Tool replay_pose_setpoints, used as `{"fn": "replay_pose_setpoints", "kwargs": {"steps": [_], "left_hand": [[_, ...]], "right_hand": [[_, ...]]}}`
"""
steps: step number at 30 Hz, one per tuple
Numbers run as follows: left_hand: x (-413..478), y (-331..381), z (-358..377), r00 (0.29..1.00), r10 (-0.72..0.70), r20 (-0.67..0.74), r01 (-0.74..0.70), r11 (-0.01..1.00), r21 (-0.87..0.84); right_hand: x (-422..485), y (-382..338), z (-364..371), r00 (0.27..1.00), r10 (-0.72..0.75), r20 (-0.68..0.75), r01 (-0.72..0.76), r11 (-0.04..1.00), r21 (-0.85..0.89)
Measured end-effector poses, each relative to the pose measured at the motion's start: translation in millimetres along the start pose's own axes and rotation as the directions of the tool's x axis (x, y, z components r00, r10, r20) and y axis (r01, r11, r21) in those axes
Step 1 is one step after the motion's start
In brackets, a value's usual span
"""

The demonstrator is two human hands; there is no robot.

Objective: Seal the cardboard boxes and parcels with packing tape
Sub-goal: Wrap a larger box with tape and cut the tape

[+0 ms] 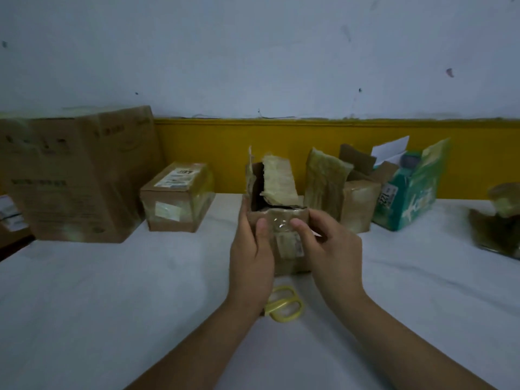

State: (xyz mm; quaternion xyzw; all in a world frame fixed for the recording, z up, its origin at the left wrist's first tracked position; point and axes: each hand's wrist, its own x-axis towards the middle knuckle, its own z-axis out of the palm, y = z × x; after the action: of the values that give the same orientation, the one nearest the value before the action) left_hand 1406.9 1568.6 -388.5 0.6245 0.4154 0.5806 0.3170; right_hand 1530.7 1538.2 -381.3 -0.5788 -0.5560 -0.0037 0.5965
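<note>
Head view, dim light. Small cardboard box (284, 220) stands at mid-table on the white table (112, 291), top flaps raised, interior dark. A glossy strip of clear tape lies across its front upper edge.

Left hand (250, 257): grasps the box's left side, thumb flat on the front face, fingers round the left edge.
Right hand (332, 249): grasps the box at its right front corner, thumb tip on the taped upper edge, fingers curled; how far they reach behind the corner is hidden.

Yellow scissors (284, 305) lie just in front of the box, partly under the left wrist.

Along the back edge: large carton (78, 175) far left; taped box (177, 195) beside it; open box (351, 204) just right of the held box; green carton (413, 192) touching that; wrapped parcel (498, 223) at the right frame edge.

Bare table surface on both sides of the forearms and towards the near edge.
</note>
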Motion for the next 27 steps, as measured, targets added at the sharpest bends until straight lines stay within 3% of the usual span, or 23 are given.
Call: {"fn": "replay_pose_setpoints", "kwargs": {"steps": [2,8,12,15,21,24,27], "left_hand": [[-0.6,1.4,-4.4,1.0,-0.026,0.007,0.026,0.999,-0.036],[-2.7,6.0,-9.7,1.0,0.027,0.012,-0.026,0.997,-0.068],[-6.1,19.0,-10.6,0.967,0.245,-0.065,-0.235,0.964,0.127],[-8.4,18.7,-11.0,0.929,0.356,-0.098,-0.332,0.922,0.201],[1.7,18.5,-20.7,0.959,0.275,-0.069,-0.255,0.942,0.22],[1.4,21.1,-19.5,0.975,0.216,-0.047,-0.195,0.942,0.274],[3.2,21.9,-19.3,0.967,0.253,-0.018,-0.231,0.909,0.346]], "right_hand": [[-7.0,-1.6,-2.4,1.0,-0.023,-0.016,0.022,0.999,-0.026],[-10.2,-1.0,-1.0,0.949,-0.3,-0.093,0.282,0.944,-0.172],[-10.4,-3.7,-0.9,0.939,-0.332,-0.087,0.313,0.932,-0.183],[-13.0,-1.4,1.0,0.924,-0.382,0.02,0.382,0.919,-0.094],[-15.1,-2.2,-1.3,0.912,-0.398,0.103,0.394,0.917,0.054],[-17.7,-4.0,3.0,0.927,-0.359,0.109,0.364,0.931,-0.035],[-16.0,-4.2,4.9,0.932,-0.343,0.117,0.359,0.918,-0.166]]}}
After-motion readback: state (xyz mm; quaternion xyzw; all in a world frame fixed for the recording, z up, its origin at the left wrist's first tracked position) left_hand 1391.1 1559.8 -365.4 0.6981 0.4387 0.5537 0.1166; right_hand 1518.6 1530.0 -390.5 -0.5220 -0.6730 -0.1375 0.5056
